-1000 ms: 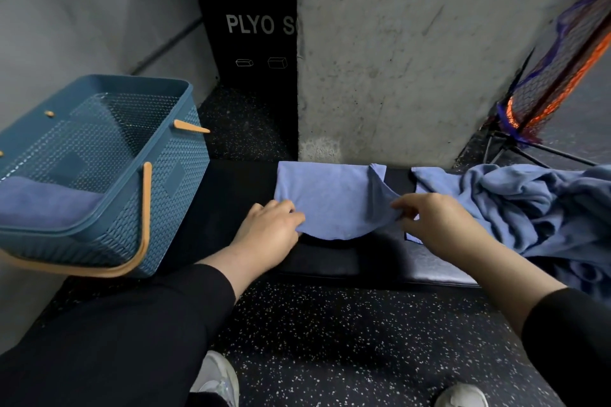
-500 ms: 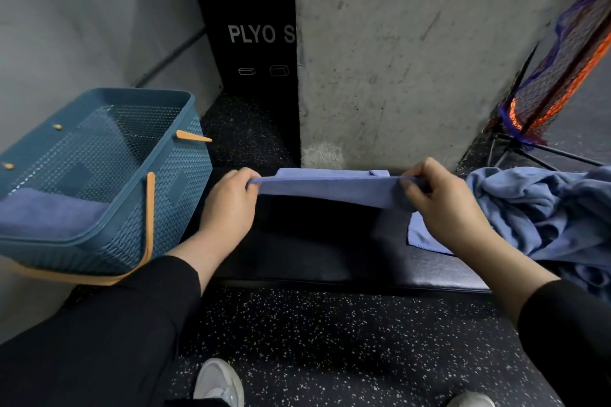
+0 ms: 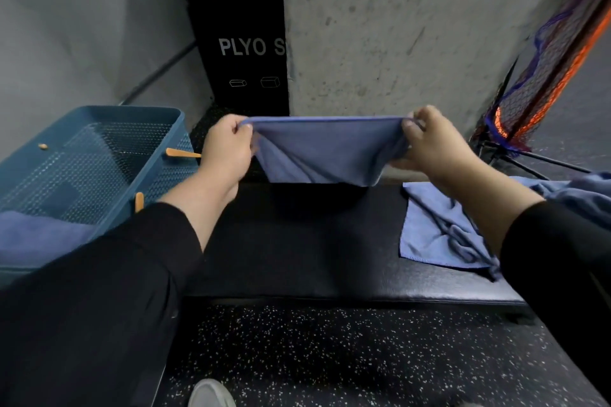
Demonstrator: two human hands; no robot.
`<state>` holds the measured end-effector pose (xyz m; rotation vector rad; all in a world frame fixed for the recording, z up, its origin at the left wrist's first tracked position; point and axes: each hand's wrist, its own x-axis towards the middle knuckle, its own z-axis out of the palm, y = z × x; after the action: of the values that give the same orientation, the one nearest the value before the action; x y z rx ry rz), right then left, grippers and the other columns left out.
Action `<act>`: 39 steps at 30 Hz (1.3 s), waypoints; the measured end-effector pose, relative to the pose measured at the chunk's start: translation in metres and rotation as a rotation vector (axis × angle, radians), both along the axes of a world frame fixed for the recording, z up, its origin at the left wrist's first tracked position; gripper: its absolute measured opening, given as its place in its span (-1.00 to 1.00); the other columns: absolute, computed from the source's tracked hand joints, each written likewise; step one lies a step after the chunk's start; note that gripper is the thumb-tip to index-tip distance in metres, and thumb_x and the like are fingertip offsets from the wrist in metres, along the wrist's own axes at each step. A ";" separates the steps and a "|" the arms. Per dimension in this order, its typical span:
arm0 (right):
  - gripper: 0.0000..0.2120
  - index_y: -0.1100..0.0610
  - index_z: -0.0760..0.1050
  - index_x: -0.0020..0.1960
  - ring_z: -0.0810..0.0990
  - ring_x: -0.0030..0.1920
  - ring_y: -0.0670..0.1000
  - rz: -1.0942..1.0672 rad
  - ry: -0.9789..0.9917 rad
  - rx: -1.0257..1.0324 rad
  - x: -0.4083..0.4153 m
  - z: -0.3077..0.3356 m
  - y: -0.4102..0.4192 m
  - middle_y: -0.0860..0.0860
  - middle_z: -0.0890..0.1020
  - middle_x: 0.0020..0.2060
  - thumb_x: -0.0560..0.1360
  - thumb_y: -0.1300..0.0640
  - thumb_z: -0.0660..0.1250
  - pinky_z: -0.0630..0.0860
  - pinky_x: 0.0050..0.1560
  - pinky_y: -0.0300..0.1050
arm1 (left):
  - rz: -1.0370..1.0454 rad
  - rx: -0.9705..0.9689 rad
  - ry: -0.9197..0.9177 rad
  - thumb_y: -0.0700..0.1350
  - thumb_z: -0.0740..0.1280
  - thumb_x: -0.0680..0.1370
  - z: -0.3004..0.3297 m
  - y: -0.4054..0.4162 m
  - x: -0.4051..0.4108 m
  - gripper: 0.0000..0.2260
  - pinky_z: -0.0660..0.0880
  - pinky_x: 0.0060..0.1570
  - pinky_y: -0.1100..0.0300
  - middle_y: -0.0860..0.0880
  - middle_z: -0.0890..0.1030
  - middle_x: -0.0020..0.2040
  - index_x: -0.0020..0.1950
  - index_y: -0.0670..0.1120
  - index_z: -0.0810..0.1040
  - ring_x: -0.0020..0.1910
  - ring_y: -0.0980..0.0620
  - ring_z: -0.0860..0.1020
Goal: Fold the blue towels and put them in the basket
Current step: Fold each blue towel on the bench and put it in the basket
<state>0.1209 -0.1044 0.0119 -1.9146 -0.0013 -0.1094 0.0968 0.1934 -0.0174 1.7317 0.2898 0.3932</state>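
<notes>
A partly folded blue towel hangs in the air above the black padded bench. My left hand pinches its upper left corner and my right hand pinches its upper right corner, so the top edge is stretched flat between them. The blue mesh basket with tan handles stands to the left, a folded blue towel lying in its near end. More blue towels lie crumpled on the right of the bench, partly behind my right sleeve.
A concrete pillar rises just behind the bench. A black plyo box stands at the back between pillar and wall. A netted frame with orange trim leans at the right. Speckled rubber floor and my shoe lie below.
The towel lay flat on the bench a second ago. Both hands took its near corners and lifted it up off the bench; it now hangs stretched between them.
</notes>
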 end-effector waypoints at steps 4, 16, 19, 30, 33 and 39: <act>-0.84 0.18 0.39 0.13 0.45 -0.13 0.04 -0.145 -0.367 -0.280 0.011 0.037 0.007 -0.02 0.53 -0.14 0.66 0.09 0.16 0.32 -0.14 -0.20 | 0.066 0.172 -0.136 0.03 0.21 0.58 0.042 0.003 0.020 -0.79 0.51 0.28 0.03 0.07 0.65 0.19 0.09 0.15 0.63 0.21 0.05 0.59; -0.93 0.08 0.40 -0.03 0.32 -0.34 -0.12 0.094 -0.319 -0.272 -0.067 -0.024 -0.019 -0.05 0.48 -0.35 0.62 0.15 0.27 0.28 -0.29 -0.18 | 0.133 0.386 -0.116 -0.14 0.25 0.64 -0.011 0.010 -0.066 -0.86 0.46 -0.09 0.05 -0.02 0.65 -0.13 0.05 -0.03 0.62 -0.09 -0.03 0.59; -0.89 0.00 0.44 -0.08 0.37 -0.32 -0.09 0.250 -0.232 -0.296 -0.093 -0.040 -0.029 0.07 0.52 -0.33 0.62 0.13 0.28 0.35 -0.25 -0.14 | 0.143 0.484 -0.124 -0.15 0.25 0.65 -0.020 0.018 -0.098 -0.88 0.35 -0.23 0.07 0.07 0.54 -0.28 -0.02 -0.01 0.54 -0.26 0.02 0.48; -0.91 -0.08 0.37 -0.05 0.44 -0.36 -0.26 0.460 0.050 -0.610 -0.111 -0.073 -0.033 -0.08 0.52 -0.31 0.64 0.01 0.22 0.39 -0.23 -0.34 | -0.471 0.553 0.262 -0.06 0.19 0.69 -0.059 0.024 -0.128 -0.67 0.28 -0.24 0.09 0.14 0.32 -0.39 -0.27 -0.05 0.29 -0.36 0.16 0.29; -0.92 -0.02 0.37 -0.03 0.44 -0.36 -0.34 0.460 0.078 -0.645 -0.106 -0.079 -0.030 -0.12 0.49 -0.33 0.65 0.05 0.21 0.35 -0.26 -0.44 | -0.508 0.556 0.344 -0.04 0.19 0.69 -0.068 0.025 -0.121 -0.67 0.24 -0.27 0.11 0.14 0.32 -0.39 -0.28 -0.04 0.31 -0.37 0.16 0.27; -0.93 -0.03 0.42 -0.01 0.48 -0.27 -0.23 0.344 0.055 -0.588 -0.079 -0.095 -0.024 -0.14 0.55 -0.29 0.64 0.01 0.22 0.32 -0.26 -0.34 | -0.471 0.608 0.390 -0.03 0.17 0.69 -0.080 0.020 -0.098 -0.69 0.26 -0.30 0.12 0.06 0.37 -0.35 -0.23 -0.10 0.35 -0.36 0.13 0.30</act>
<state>0.0420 -0.1285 -0.0832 -2.4701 -0.3593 0.1973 -0.0011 0.2135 -0.0970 2.3970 0.0245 -0.2368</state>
